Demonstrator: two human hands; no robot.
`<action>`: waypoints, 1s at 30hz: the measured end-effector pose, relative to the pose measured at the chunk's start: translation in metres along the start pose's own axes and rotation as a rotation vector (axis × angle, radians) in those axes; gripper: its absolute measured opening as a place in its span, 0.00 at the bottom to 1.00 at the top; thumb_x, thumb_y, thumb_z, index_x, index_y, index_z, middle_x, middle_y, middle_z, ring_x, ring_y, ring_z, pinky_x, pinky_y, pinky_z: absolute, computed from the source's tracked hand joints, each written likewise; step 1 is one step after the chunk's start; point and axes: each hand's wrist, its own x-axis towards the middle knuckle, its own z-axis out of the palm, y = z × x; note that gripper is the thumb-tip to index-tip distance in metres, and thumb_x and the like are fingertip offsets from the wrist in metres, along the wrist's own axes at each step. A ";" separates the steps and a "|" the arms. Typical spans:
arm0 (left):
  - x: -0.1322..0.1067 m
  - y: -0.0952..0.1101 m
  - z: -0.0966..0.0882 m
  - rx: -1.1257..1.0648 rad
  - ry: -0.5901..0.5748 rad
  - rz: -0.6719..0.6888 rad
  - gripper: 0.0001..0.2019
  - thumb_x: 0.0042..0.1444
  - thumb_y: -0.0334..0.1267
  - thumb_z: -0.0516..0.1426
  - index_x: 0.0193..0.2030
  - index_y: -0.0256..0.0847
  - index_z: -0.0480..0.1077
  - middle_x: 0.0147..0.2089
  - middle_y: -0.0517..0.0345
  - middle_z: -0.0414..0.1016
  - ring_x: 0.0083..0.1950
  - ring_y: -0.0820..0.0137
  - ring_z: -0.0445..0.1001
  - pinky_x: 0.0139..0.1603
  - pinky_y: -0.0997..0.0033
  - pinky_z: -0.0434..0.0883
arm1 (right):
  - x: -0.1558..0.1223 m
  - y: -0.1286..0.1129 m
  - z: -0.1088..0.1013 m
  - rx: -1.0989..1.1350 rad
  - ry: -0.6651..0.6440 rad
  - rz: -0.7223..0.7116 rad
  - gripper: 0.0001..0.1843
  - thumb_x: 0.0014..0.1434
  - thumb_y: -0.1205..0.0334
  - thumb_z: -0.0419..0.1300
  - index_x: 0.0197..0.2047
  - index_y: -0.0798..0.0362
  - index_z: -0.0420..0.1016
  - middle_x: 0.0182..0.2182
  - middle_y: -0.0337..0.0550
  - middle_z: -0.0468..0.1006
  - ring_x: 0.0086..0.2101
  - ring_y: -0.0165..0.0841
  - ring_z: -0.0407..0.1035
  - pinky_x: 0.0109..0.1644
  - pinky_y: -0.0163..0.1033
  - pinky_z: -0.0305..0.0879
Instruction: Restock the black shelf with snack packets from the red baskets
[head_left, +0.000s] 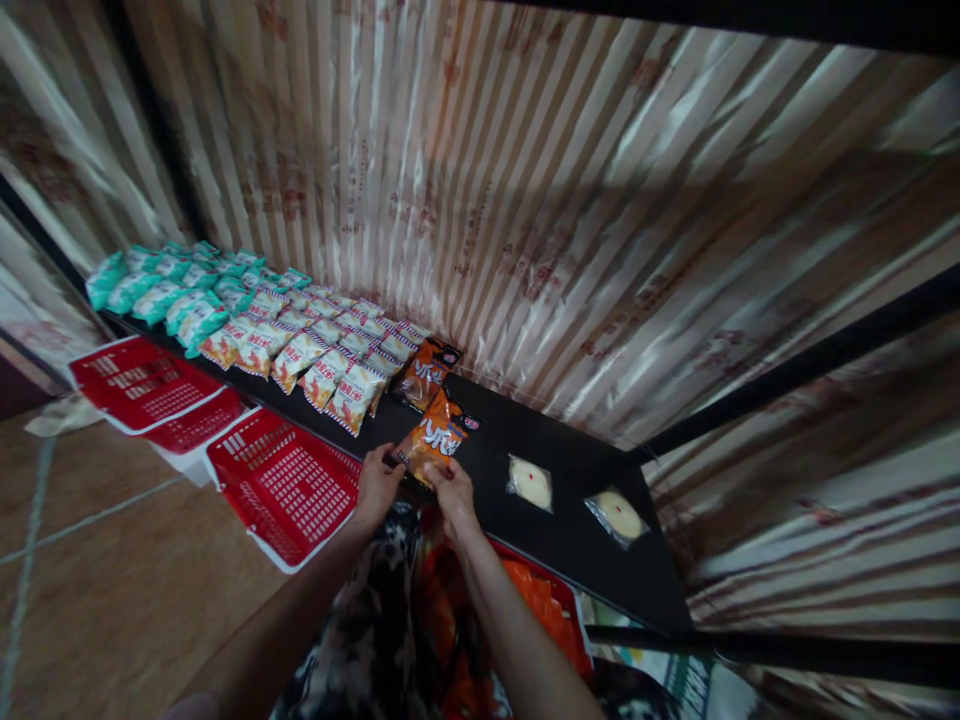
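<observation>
An orange snack packet [435,437] stands on the black shelf [570,540], near its front edge. Both my hands grip its lower end: my left hand [377,484] pinches the bottom left corner and my right hand [452,493] holds the bottom right. Just behind it lies a second orange packet [427,373]. Under my forearms a red basket [551,605] holds more orange packets.
Rows of red-and-white snack bags [322,350] and teal bags [169,290] fill the shelf's left part. Two clear-wrapped pale buns [531,483] [619,515] lie to the right. Empty red baskets [289,487] [142,385] sit on the wooden floor. A striped curtain hangs behind.
</observation>
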 end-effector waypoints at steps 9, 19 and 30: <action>-0.001 -0.001 0.007 0.246 0.050 0.289 0.20 0.51 0.31 0.52 0.52 0.37 0.65 0.53 0.44 0.60 0.37 0.68 0.71 0.47 0.61 0.70 | 0.029 0.007 0.014 0.014 0.022 -0.001 0.16 0.35 0.58 0.65 0.31 0.51 0.71 0.26 0.36 0.77 0.28 0.31 0.71 0.36 0.36 0.67; 0.001 0.006 0.023 0.301 0.009 0.454 0.27 0.50 0.25 0.48 0.59 0.38 0.60 0.62 0.46 0.58 0.62 0.58 0.57 0.62 0.56 0.56 | 0.057 0.007 0.029 -0.015 -0.018 -0.054 0.18 0.37 0.59 0.64 0.35 0.53 0.71 0.31 0.38 0.78 0.33 0.32 0.73 0.43 0.38 0.67; 0.022 -0.008 0.032 0.455 0.008 0.494 0.27 0.50 0.24 0.47 0.59 0.36 0.61 0.66 0.47 0.53 0.63 0.60 0.57 0.61 0.56 0.60 | 0.087 0.012 0.045 -0.049 0.003 -0.101 0.16 0.37 0.59 0.63 0.33 0.52 0.71 0.29 0.38 0.78 0.32 0.32 0.73 0.41 0.36 0.68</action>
